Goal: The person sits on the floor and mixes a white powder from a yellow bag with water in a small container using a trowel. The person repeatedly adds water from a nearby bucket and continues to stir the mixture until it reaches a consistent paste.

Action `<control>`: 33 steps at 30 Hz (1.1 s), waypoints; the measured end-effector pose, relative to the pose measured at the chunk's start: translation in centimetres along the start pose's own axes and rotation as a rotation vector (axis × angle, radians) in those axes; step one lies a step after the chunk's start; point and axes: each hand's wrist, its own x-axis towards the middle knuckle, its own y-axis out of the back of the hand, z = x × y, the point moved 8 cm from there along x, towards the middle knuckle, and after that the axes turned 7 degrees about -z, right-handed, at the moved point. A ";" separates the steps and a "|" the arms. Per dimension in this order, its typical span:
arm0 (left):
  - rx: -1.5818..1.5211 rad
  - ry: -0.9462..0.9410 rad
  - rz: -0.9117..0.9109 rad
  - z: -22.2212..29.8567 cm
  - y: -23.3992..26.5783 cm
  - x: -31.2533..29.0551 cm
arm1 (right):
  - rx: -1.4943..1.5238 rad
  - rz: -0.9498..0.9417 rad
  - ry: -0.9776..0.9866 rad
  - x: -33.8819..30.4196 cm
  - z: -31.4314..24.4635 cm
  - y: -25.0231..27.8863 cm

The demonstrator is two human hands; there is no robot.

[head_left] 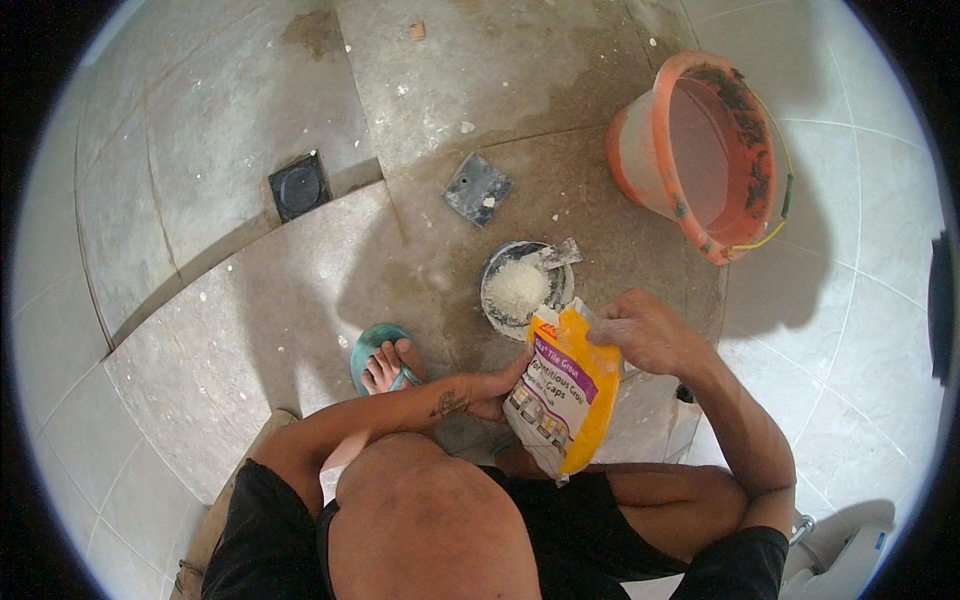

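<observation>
In front of me I hold a yellow and white grout bag (555, 395) with a purple band, tilted with its top toward a round bowl (490, 268). My left hand (497, 392) is closed on the bag's left side, its fingers partly hidden. At the upper right corner, my right hand (640, 332) pinches the bag's edge. The bowl stands on the floor with a heap of white powder (518, 288) in it. A powder-coated flat scraper (560, 255) rests across the bowl's far right rim.
An orange bucket (655, 150) of cloudy water stands at the far right by the tiled wall. A square grey plate (478, 190) lies beyond the bowl. Farther left is a black square floor drain (298, 187). My foot in a teal flip-flop (372, 350) is left of the bowl.
</observation>
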 end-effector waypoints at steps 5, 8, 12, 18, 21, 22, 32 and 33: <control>-0.022 0.006 0.011 0.1 0.3 0.1 | 0.000 0.021 0.043 0.1 -0.2 0.2; -0.091 -0.015 0.035 0.4 0.5 0.1 | 0.023 0.026 0.021 0.1 0.0 0.1; -0.057 -0.035 0.039 0.8 0.2 -0.1 | 0.027 0.014 0.024 0.1 -0.2 0.0; -0.063 -0.043 0.070 1.2 0.4 -0.3 | 0.041 0.012 0.006 0.3 -0.1 0.0; -0.062 -0.047 0.076 1.2 0.7 -0.1 | 0.026 0.019 -0.035 0.3 0.3 0.0; -0.047 -0.041 0.065 1.1 0.7 0.0 | 0.041 0.012 -0.028 0.4 0.2 -0.1; -0.073 -0.040 0.095 0.5 1.8 0.3 | 0.030 -0.001 -0.011 0.4 -0.1 0.0; -0.024 -0.057 0.061 0.7 1.6 0.3 | 0.035 -0.002 -0.007 0.5 -0.1 -0.1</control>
